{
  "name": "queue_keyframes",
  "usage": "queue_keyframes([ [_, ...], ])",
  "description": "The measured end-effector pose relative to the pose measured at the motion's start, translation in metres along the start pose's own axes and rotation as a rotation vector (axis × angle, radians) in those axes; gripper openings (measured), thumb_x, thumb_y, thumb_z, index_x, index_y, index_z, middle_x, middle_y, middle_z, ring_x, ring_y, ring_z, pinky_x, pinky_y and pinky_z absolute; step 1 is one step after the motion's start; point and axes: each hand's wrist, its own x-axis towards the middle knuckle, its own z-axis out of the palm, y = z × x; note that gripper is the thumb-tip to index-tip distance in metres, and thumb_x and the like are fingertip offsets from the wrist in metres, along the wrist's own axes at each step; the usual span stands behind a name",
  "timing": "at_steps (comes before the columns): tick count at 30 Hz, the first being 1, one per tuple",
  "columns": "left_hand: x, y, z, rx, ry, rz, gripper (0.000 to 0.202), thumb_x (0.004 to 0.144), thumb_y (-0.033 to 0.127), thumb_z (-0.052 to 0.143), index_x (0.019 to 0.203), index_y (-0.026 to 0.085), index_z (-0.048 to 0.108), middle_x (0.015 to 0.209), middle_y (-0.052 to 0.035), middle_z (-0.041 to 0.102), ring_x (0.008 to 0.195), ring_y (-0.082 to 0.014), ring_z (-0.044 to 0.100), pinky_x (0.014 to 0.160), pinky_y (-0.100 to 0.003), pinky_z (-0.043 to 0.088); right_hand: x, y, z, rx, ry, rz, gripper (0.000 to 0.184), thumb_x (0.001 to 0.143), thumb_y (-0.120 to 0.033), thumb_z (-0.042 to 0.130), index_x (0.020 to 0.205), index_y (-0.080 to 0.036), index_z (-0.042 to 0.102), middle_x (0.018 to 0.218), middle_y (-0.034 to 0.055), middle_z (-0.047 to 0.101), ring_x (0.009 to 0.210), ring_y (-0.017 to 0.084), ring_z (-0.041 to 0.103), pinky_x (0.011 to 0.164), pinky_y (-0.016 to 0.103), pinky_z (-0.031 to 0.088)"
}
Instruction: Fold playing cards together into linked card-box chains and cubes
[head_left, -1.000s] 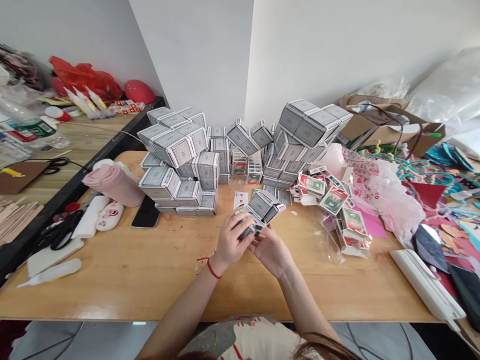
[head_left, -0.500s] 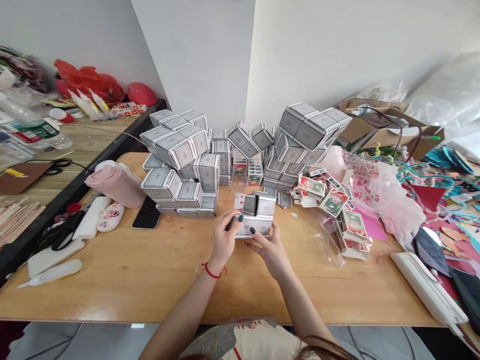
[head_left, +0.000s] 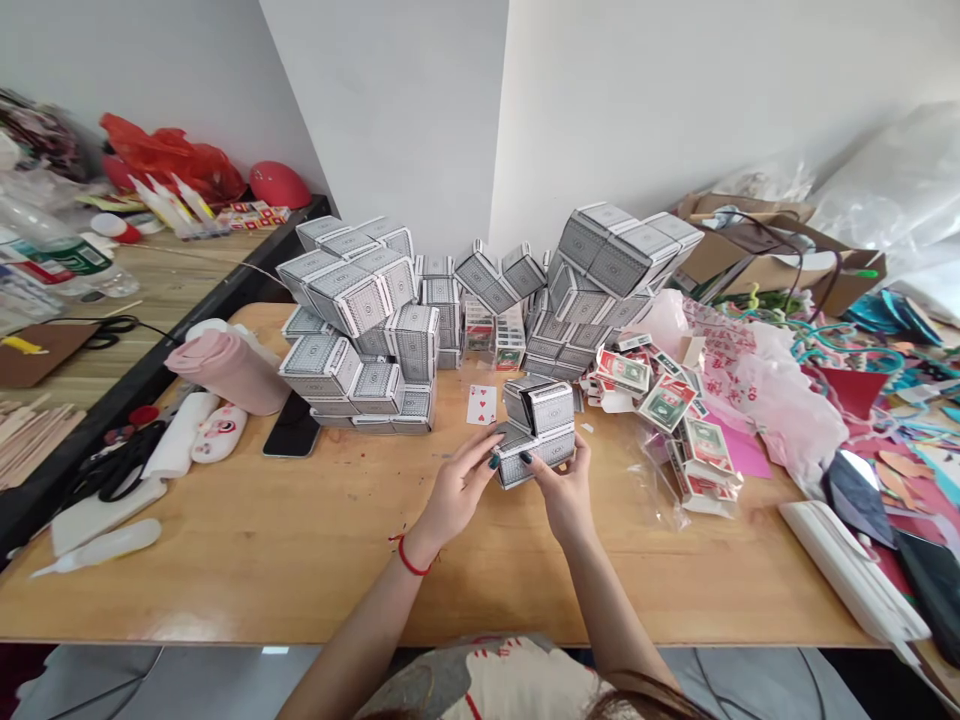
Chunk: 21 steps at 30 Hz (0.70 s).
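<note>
Playing-card block (head_left: 546,430), stepped and gray-backed, sits just below the center of the frame between our 2 hands; we cannot tell whether its underside touches the wooden table (head_left: 300,570). Our left hand (head_left: 455,490), with a red bracelet (head_left: 412,562) at its wrist, has fingers closed on the block's left end, while our right hand (head_left: 564,497) grips its right end, thumb against the front. Near its upper left lies a hearts playing card (head_left: 481,404). Behind, we see a left card stack (head_left: 360,300) and a right card stack (head_left: 607,262).
</note>
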Motion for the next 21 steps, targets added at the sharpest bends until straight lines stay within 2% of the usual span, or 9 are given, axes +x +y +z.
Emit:
queue_keyframes([
  [5,0.001,-0.001,0.007,-0.216,0.077,-0.036,0.026,0.082,0.028,0.056,0.105,0.020,0.064,0.129,-0.0110,0.050,0.120,-0.0239,0.047,0.096,-0.038,0.046,-0.002,-0.005,0.005,0.072,-0.033,-0.009,0.075,0.054,-0.018,0.079,0.117,-0.032,0.039,0.112,0.0004,0.056,0.096,0.015,0.056,0.085,0.030,0.045],
  [9,0.001,0.000,0.015,-0.388,0.100,-0.092,0.024,0.073,0.027,0.065,0.095,0.017,0.063,0.136,-0.0135,0.042,0.120,-0.0272,0.047,0.093,-0.038,0.047,-0.002,-0.011,0.011,0.197,-0.104,0.114,0.082,0.056,-0.021,0.078,0.122,-0.035,0.032,0.107,0.0013,0.059,0.091,0.018,0.059,0.076,0.034,0.049],
  [11,0.001,0.000,0.018,-0.482,0.080,-0.176,0.033,0.070,0.026,0.069,0.099,0.018,0.058,0.129,-0.0136,0.048,0.112,-0.0247,0.054,0.089,-0.038,0.048,-0.003,-0.013,0.013,0.218,-0.143,0.150,0.082,0.056,-0.022,0.078,0.123,-0.037,0.032,0.103,0.0003,0.061,0.087,0.018,0.060,0.071,0.032,0.050],
  [13,0.002,0.000,0.019,-0.587,0.073,-0.270,0.048,0.068,0.027,0.071,0.111,0.020,0.051,0.116,-0.0120,0.058,0.100,-0.0214,0.060,0.085,-0.038,0.049,-0.003,-0.015,0.014,0.223,-0.170,0.156,0.079,0.058,-0.023,0.077,0.122,-0.038,0.035,0.104,-0.0012,0.061,0.087,0.017,0.060,0.070,0.030,0.050],
  [16,0.004,0.000,0.017,-0.715,0.060,-0.343,0.059,0.068,0.030,0.071,0.120,0.021,0.046,0.105,-0.0100,0.064,0.096,-0.0204,0.061,0.084,-0.035,0.048,-0.004,-0.017,0.016,0.246,-0.216,0.157,0.073,0.060,-0.024,0.075,0.120,-0.041,0.040,0.113,-0.0022,0.058,0.093,0.016,0.059,0.072,0.029,0.049],
  [21,0.009,0.005,0.013,-0.640,-0.017,-0.335,0.044,0.067,0.033,0.071,0.105,0.014,0.059,0.105,-0.0108,0.065,0.098,-0.0236,0.060,0.085,-0.034,0.046,-0.007,-0.015,0.020,0.298,-0.294,0.169,0.064,0.065,-0.026,0.071,0.121,-0.041,0.042,0.117,-0.0022,0.057,0.098,0.016,0.057,0.079,0.030,0.047],
])
